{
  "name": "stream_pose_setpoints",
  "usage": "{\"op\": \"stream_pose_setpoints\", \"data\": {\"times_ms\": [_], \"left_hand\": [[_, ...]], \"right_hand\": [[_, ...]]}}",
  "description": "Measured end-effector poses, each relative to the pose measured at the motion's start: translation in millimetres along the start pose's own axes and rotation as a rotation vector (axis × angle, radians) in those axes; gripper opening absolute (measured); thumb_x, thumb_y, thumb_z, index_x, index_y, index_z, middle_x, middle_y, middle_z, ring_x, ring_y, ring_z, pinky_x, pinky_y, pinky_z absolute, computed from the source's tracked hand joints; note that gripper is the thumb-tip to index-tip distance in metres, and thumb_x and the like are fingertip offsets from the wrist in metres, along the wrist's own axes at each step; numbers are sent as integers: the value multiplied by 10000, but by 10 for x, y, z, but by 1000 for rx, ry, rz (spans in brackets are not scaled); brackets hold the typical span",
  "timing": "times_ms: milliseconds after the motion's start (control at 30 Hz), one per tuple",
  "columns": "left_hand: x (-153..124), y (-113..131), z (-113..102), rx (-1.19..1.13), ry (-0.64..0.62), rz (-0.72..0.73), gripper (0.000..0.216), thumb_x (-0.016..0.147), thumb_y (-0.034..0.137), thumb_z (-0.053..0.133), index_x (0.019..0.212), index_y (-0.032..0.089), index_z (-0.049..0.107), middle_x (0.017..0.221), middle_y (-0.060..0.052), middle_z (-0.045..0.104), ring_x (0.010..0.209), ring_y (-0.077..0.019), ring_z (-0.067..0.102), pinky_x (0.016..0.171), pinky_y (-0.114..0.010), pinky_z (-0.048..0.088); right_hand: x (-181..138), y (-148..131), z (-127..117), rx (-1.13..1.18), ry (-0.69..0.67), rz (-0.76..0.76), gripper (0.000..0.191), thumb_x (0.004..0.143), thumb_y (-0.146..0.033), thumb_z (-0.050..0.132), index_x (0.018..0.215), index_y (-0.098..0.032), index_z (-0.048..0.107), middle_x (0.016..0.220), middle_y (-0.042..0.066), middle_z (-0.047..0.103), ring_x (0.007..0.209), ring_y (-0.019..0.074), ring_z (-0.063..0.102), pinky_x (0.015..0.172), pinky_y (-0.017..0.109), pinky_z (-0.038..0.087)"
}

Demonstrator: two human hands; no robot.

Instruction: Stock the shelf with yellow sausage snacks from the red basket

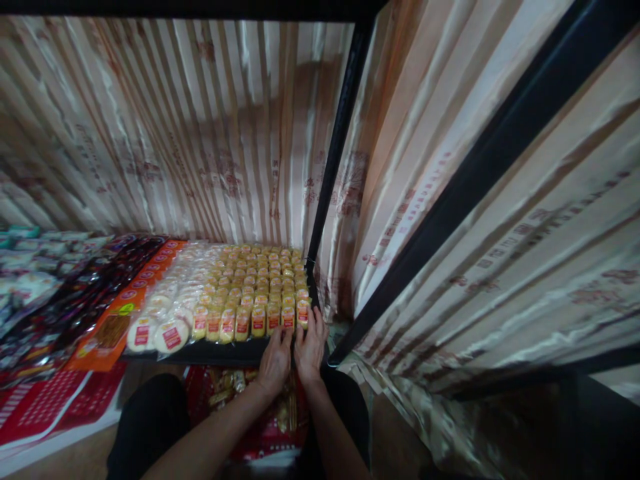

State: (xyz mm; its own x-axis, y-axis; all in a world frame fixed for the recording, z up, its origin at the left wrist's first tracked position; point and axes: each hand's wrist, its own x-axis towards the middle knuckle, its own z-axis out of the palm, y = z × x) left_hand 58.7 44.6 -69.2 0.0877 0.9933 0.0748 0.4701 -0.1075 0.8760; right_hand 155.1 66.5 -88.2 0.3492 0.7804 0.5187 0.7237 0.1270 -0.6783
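Both my hands reach to the front right corner of a low black shelf [220, 353]. My left hand [274, 363] rests at the shelf's front edge with its fingertips on the front row of yellow packaged snacks [260, 280]. My right hand [310, 347] lies beside it, fingers stretched up against the rightmost yellow packs next to the black upright post [333, 160]. The fingers of both hands are laid flat on the packs; neither wraps around one. The yellow packs with red labels fill the shelf's right part in several rows.
Round white packs with red labels [167, 320] lie left of the yellow ones, then orange packets [120, 313] and dark packets [65, 307]. Striped shiny curtain [175, 133] hangs behind and to the right. A red box [260, 413] sits below between my knees.
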Motion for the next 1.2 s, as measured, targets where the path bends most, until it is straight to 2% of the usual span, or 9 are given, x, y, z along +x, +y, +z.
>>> {"op": "stream_pose_setpoints", "data": {"times_ms": [133,333,433,633,800,933,1067,1200], "left_hand": [[41,-48,41,64,0,27,326,838,208,424,1128,168,568,1135,-89,590,1041,-184,554,955,-320,419],[50,-61,65,161,-4,42,384,838,133,356,1163,150,559,1158,-115,571,1050,-200,553,915,-329,447],[53,-60,57,214,-22,53,404,822,122,371,1183,153,550,1182,-123,553,1062,-211,547,919,-335,445],[18,-111,29,179,-24,113,385,825,131,391,1174,180,546,1152,-88,576,1062,-184,548,948,-324,435],[-10,-210,36,361,-65,313,392,889,148,320,1241,160,493,1175,-100,577,1067,-167,549,918,-296,461],[32,-312,20,651,17,587,391,915,175,337,1285,184,463,1250,-88,563,1172,-196,489,971,-356,425],[133,-339,-41,848,63,803,386,921,209,363,1294,180,458,1334,-58,509,1295,-212,366,1055,-396,314],[214,-306,-109,848,87,865,395,898,215,386,1274,145,481,1351,-62,492,1315,-230,338,1093,-423,224]], "right_hand": [[-2,85,54,35,-64,-26,466,892,-265,300,1325,-152,429,1333,120,471,1251,219,363,1013,445,334],[-1,99,52,54,-103,-19,479,876,-239,303,1331,-155,427,1347,108,464,1258,208,363,1017,426,340],[-6,73,39,40,-94,-1,478,873,-239,313,1329,-168,436,1365,105,439,1267,224,342,1018,434,336],[-19,47,20,18,-57,10,459,892,-306,321,1323,-208,447,1414,97,369,1291,244,311,1021,468,322],[-35,53,-4,49,-42,11,488,909,-374,275,1304,-158,464,1409,123,382,1314,230,301,1051,467,291],[68,-39,-68,119,-49,36,532,922,-409,216,1315,-132,443,1432,125,352,1336,207,279,1080,441,257],[412,-212,-81,95,-84,56,617,922,-462,137,1324,-102,434,1413,133,386,1343,209,269,1093,438,220],[856,-373,42,13,-231,29,662,925,-481,83,1324,-98,447,1369,109,456,1365,210,222,1102,410,203]]}}
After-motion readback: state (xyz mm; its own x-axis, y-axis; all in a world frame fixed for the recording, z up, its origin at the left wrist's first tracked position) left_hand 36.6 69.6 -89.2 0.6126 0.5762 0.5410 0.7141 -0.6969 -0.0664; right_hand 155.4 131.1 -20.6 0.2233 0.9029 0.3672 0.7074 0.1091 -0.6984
